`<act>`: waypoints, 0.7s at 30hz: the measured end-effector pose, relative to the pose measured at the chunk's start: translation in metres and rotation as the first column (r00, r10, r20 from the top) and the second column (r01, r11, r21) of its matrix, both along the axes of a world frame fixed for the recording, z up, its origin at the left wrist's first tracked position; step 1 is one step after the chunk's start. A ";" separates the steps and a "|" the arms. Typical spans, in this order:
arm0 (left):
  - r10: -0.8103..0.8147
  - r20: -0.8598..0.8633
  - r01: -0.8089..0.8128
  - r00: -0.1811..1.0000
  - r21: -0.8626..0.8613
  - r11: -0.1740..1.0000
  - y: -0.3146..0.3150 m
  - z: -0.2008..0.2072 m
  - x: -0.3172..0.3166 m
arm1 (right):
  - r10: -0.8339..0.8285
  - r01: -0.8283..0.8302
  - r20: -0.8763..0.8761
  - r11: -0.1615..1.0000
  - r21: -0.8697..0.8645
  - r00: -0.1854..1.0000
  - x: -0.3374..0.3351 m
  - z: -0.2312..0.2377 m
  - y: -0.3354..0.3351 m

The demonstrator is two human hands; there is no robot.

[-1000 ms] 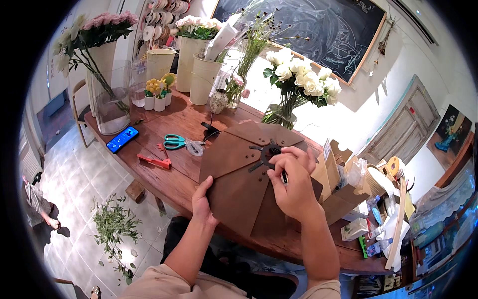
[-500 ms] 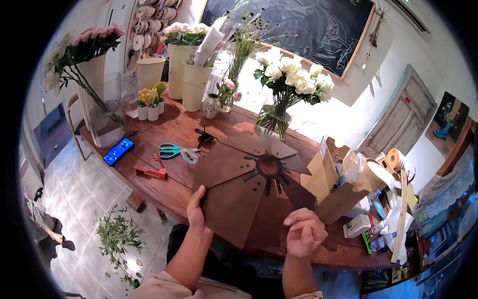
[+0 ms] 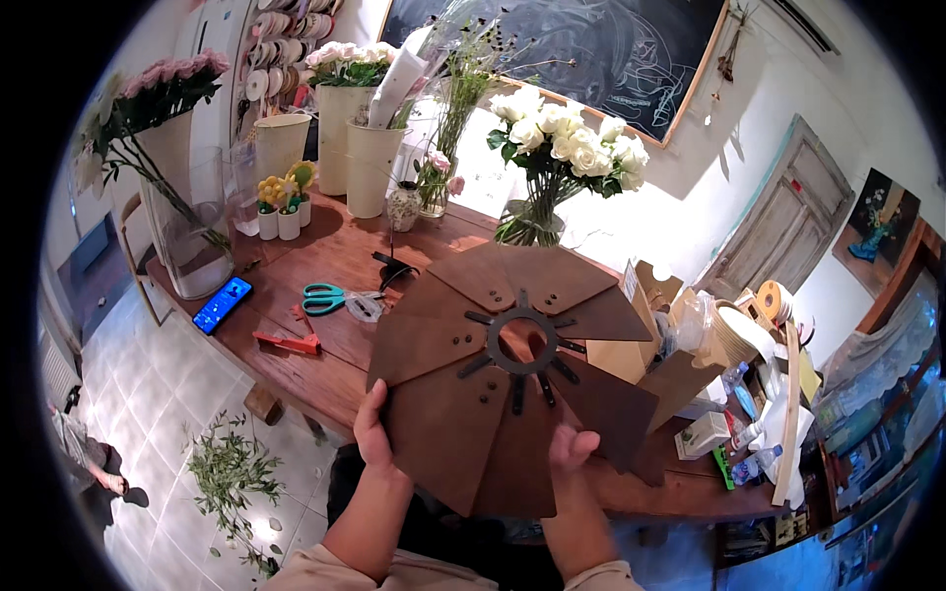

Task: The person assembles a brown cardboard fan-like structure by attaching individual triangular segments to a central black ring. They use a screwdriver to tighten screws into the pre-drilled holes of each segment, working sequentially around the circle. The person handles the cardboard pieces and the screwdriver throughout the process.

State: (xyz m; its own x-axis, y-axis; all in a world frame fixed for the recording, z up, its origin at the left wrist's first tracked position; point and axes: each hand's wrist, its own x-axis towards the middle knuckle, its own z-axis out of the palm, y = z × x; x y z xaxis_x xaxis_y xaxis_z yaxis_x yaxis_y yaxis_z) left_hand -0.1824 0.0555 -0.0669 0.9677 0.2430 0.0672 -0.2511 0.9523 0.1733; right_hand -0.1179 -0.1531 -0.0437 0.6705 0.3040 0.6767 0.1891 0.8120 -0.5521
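A large disc of overlapping brown panels [image 3: 434, 424] is tilted in front of me above the table. The panels are riveted to the arms of a black ring [image 3: 522, 341] with a round hole. Between the lower panel and the right-hand ones there is a gap, where several ring arms are bare. My left hand [image 3: 376, 433] grips the disc's lower left edge, thumb in front, its fingers mostly hidden behind. At the right edge of the lowest panel, my right hand [image 3: 572, 451] is closed, thumb showing; its fingers are partly hidden by the panel.
On the wooden table [image 3: 325, 256] lie teal scissors [image 3: 323, 298], a red tool [image 3: 288, 342] and a phone [image 3: 223, 304]. White roses [image 3: 572, 143] in glass stand behind the disc. Cardboard boxes [image 3: 680, 384] and packaging crowd the right. Cut greenery [image 3: 232, 478] lies on the floor.
The disc has turned to face me more and come lower. My right hand has moved left from beside it to the lower panel's edge. The left hand still holds on.
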 end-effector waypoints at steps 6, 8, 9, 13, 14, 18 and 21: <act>-0.016 -0.027 0.016 1.000 0.009 1.000 -0.008 0.003 0.002 | 0.129 -0.147 -0.079 0.946 -0.288 0.988 0.024 0.037 0.003; -0.039 -0.021 0.040 0.999 0.038 0.998 0.002 0.000 0.008 | -0.024 0.049 0.074 0.935 -0.350 0.997 0.018 0.067 0.022; -0.087 -0.027 0.089 0.996 0.069 0.994 0.003 0.003 0.010 | -0.117 0.178 0.185 0.915 -0.361 0.976 0.013 0.082 0.026; -0.055 -0.344 0.123 0.937 0.179 0.976 0.003 0.013 0.023 | -0.230 0.316 0.236 0.836 -0.449 0.944 0.031 0.091 0.018; -0.035 -0.316 0.120 0.948 0.253 0.960 0.021 -0.014 0.024 | -0.235 0.310 0.217 0.845 -0.436 0.947 0.043 0.086 0.013; 0.308 -0.320 -0.073 0.896 0.578 0.813 0.029 -0.009 0.007 | -0.210 0.252 0.146 0.880 -0.403 0.967 0.062 0.080 0.010; 0.362 -0.062 -0.170 0.930 0.800 0.575 0.022 0.004 -0.006 | -0.216 0.281 0.196 0.862 -0.422 0.956 0.066 0.088 0.018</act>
